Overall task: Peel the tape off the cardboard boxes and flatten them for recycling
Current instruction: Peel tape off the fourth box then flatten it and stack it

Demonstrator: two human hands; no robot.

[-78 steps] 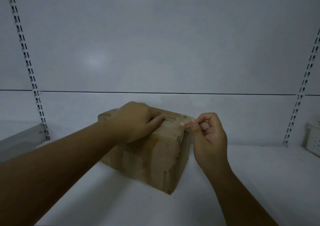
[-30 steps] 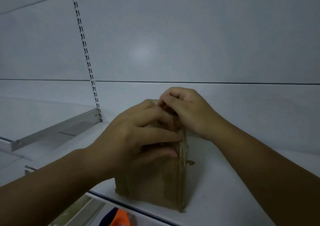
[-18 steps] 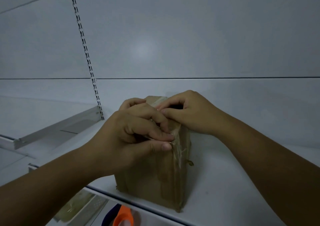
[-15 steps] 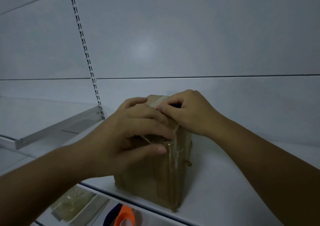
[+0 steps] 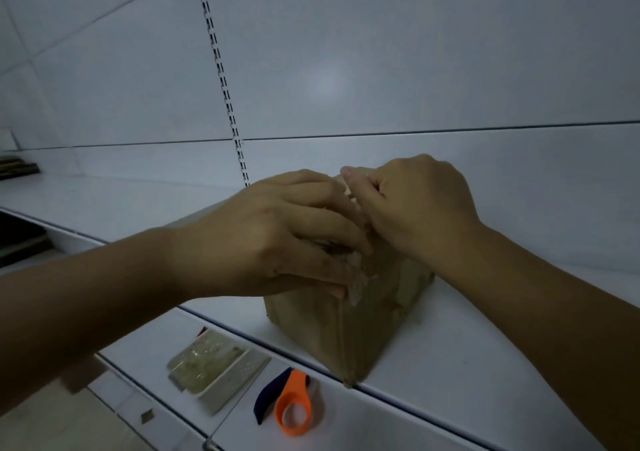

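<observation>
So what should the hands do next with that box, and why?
Probably pull the tape up and away: the right hand seems to pinch it at the top edge of the cardboard box while the left hand holds it steady.

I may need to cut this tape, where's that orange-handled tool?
Head view, lower middle: the orange-handled tool lies on the lower shelf, right of the white tray, below the cardboard box.

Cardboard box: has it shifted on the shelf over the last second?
No. The cardboard box keeps its near bottom corner at the front edge of the shelf, as a second ago; only the camera angle differs.
</observation>
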